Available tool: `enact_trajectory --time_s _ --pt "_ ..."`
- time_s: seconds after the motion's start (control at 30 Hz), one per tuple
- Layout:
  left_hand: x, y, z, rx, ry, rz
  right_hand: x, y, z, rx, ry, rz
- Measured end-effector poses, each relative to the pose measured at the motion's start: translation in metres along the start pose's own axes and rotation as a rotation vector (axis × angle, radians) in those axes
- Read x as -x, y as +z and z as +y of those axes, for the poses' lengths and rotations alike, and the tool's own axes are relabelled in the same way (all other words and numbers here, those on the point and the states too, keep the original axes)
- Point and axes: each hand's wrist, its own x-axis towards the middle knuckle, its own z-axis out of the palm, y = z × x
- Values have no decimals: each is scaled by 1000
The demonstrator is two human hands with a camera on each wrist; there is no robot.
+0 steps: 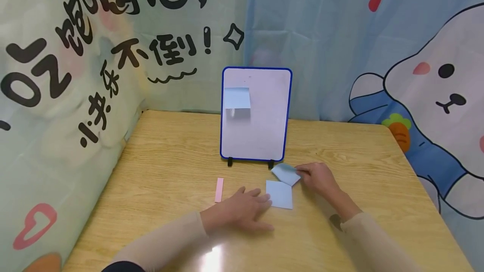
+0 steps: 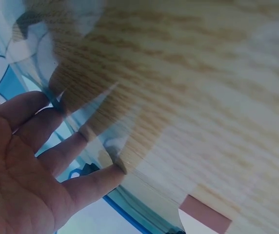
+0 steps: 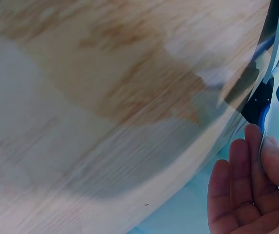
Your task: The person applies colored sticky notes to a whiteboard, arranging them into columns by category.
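Note:
My right hand pinches a light blue sticky note by its right edge, just in front of the whiteboard's foot. In the right wrist view, thumb and index finger of the right hand press on the thin sheet. Another blue sticky note lies flat on the table below the held one. My left hand is spread palm down beside that flat note, fingertips at its left edge; whether they touch it I cannot tell. The left wrist view shows the left hand with fingers apart, holding nothing.
A small blue-framed whiteboard stands on black feet, a blue sticky note attached at its upper left. A narrow pink paper strip lies left of the flat note. Printed curtains hang behind and left of the wooden table.

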Motion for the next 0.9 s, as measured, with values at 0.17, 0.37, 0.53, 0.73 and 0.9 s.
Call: enact_trajectory --time_s 0.17,0.37,0.53,0.73,0.9 --pt "0 0 1 -13 -1 0 1 -2 1 -6 12 27" --pt "0 1 2 -24 -2 14 3 -4 3 -10 11 41" --pt "1 1 2 -17 1 15 5 -7 7 4 0 65" --pt "3 -1 2 -6 -13 6 4 -16 6 10 -44 91" --pt "0 0 1 1 -15 -10 8 -22 4 32 -79 56"
